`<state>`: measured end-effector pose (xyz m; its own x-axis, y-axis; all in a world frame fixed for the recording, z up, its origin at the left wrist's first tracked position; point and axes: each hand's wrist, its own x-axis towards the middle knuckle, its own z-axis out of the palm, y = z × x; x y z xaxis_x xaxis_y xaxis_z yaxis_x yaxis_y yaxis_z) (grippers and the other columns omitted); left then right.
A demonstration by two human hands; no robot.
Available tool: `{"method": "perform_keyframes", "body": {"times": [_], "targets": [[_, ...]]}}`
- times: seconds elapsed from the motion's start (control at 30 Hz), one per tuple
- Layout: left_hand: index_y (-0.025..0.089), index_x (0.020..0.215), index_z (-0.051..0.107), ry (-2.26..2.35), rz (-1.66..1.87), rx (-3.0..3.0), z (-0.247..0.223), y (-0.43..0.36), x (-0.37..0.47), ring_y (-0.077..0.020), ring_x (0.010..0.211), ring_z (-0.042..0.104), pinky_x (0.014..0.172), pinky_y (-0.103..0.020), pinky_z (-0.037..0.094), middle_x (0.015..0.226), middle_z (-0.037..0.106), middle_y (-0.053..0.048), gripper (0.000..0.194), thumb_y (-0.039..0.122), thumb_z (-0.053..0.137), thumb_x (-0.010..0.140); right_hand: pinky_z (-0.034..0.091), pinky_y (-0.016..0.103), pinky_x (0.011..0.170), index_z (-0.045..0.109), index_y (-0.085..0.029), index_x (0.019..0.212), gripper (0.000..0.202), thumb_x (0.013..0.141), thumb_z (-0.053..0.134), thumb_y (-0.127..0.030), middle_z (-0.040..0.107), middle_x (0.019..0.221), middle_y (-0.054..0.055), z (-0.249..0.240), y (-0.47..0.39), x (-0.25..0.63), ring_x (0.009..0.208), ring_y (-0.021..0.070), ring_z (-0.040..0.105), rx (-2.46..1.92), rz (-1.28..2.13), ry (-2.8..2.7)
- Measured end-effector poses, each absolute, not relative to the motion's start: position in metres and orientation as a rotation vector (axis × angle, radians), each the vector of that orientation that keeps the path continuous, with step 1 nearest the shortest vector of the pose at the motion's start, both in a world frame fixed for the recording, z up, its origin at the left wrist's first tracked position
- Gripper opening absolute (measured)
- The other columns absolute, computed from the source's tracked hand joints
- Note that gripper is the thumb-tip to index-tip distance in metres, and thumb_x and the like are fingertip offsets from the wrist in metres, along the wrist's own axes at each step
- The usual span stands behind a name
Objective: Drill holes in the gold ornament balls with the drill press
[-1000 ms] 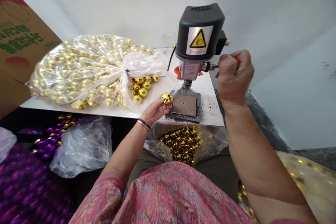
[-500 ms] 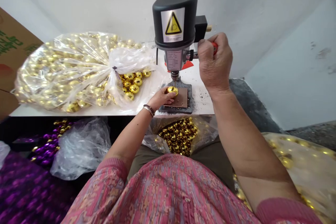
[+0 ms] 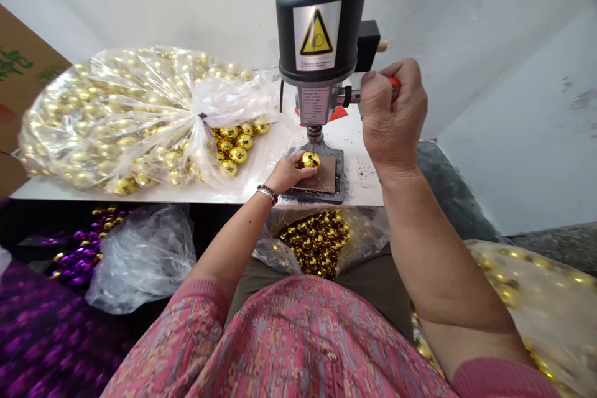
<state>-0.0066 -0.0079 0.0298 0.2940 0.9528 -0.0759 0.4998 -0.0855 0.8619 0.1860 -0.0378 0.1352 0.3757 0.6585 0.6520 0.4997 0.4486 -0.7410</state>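
My left hand (image 3: 290, 173) pinches a shiny gold faceted ball (image 3: 310, 161) over a brown board (image 3: 324, 178) on the base of a small drill press (image 3: 321, 25). The thin drill bit (image 3: 314, 148) points down onto the top of the ball; whether it has entered the ball I cannot tell. My right hand (image 3: 394, 118) is closed around the red-knobbed feed lever (image 3: 395, 88) on the press's right side. Dark shavings lie on the base around the board.
A large tied clear bag (image 3: 112, 118) of gold balls lies on the white table (image 3: 93, 191), with loose gold balls (image 3: 237, 154) beside it. Below the table edge an open bag holds more gold balls (image 3: 319, 239). Purple balls (image 3: 84, 261) sit lower left, a cardboard box (image 3: 28, 74) at far left.
The ball now stands under the bit on the board, where earlier it was held slightly lower-left. The right hand stays on the lever. The whole view has shifted slightly.
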Motion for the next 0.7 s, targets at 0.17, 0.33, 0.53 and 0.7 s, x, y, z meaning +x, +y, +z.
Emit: {"method": "perform_keyframes", "body": {"times": [0.17,0.33,0.53,0.7], "targets": [[0.019,0.107,0.077,1.296,0.739,1.71,0.021,-0.01,-0.005,-0.0185,0.084,0.065,0.079,-0.027,0.052,0.09,0.076,0.0,0.031,0.027,0.087,0.079,0.043,0.029,0.079,0.039,-0.024,0.085,0.031,0.101,0.063,-0.034,0.041,0.073,-0.005,0.141,-0.038,0.188,0.072,0.01,0.044,-1.292,0.161,-1.273],[0.019,0.104,0.077,1.301,0.701,1.813,0.02,-0.006,0.004,-0.0181,0.081,0.063,0.08,-0.028,0.051,0.088,0.076,0.0,0.03,0.023,0.088,0.077,0.041,0.027,0.08,0.036,-0.023,0.081,0.033,0.103,0.06,-0.028,0.04,0.071,-0.005,0.159,-0.041,0.186,0.071,0.008,0.04,-1.309,0.188,-1.285],[0.017,0.104,0.076,1.257,0.671,1.723,0.025,-0.006,0.007,-0.0171,0.081,0.063,0.079,-0.027,0.052,0.089,0.077,0.0,0.026,0.021,0.085,0.079,0.04,0.027,0.076,0.038,-0.023,0.082,0.03,0.099,0.063,-0.028,0.039,0.069,-0.007,0.148,-0.051,0.185,0.068,0.0064,0.035,-1.29,0.168,-1.268],[0.017,0.108,0.076,1.252,0.701,1.713,0.022,-0.007,0.006,-0.0173,0.084,0.064,0.084,-0.028,0.053,0.093,0.078,0.0,0.034,0.022,0.088,0.077,0.046,0.027,0.075,0.045,-0.023,0.082,0.024,0.092,0.064,-0.035,0.044,0.072,-0.004,0.123,-0.062,0.187,0.07,0.0081,0.043,-1.252,0.102,-1.305]]}}
